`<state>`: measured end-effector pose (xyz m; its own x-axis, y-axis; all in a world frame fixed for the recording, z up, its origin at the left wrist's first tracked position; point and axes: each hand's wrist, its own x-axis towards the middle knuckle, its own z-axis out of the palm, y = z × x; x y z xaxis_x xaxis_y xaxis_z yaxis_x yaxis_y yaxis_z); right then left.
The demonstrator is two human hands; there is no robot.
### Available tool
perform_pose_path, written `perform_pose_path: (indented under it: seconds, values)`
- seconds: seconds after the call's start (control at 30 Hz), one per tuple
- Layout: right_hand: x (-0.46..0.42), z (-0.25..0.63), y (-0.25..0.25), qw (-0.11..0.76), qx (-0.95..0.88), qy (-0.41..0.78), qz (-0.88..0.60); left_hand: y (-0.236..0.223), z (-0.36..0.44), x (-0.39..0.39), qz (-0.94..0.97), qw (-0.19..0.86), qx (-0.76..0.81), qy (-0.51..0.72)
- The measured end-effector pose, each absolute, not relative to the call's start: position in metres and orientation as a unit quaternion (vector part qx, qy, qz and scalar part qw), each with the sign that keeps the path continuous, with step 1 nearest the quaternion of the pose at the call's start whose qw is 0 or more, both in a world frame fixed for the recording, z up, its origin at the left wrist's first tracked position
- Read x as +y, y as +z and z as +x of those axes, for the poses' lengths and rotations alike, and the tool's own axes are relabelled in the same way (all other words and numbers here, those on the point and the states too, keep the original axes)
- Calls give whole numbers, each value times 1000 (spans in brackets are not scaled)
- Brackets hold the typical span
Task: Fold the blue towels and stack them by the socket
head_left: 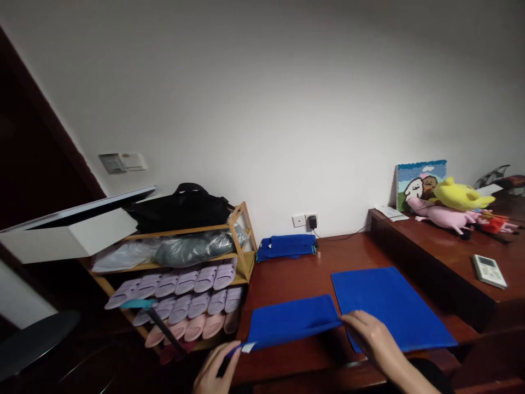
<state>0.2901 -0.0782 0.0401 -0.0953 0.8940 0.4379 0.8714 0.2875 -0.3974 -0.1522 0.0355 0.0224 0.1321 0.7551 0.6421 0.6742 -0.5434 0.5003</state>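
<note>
A blue cloth (pixel 293 320) is stretched between my two hands over the front of the reddish-brown table (pixel 283 282). Its near left corner, beside a small white label (pixel 248 347), is pinched by my left hand (pixel 217 368). My right hand (pixel 371 331) grips the near right corner between thumb and fingers. The cloth's near edge is lifted, while its far part reaches back over the tabletop. A second blue cloth (pixel 389 306) lies flat on the right, partly behind my right hand. Against the wall rests a pile of folded blue cloths (pixel 287 246).
On the left stands a wooden rack (pixel 245 232) with rows of slippers (pixel 186 280) and a black bag (pixel 184 208) on top. A raised brown surface (pixel 455 257) at the right holds plush toys (pixel 461 194) and a white remote (pixel 489 271). A black plug (pixel 312 221) trails a cord.
</note>
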Motion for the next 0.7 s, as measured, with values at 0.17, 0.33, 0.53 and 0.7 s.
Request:
perform_pose_path:
  seconds: [0.17,0.33,0.53,0.7]
  values:
    - [-89,321,127,377,-713,13,-590,117,-129,31,770,-15,421,479]
    - [-123,349,179,457,-723,-92,-510,184,-96,19,791,46,380,477]
    - [-151,393,184,445,-691,-76,-565,194,-35,30,831,190,329,406]
    - [-126,455,185,433,-640,-33,-634,194,41,72,868,217,273,354]
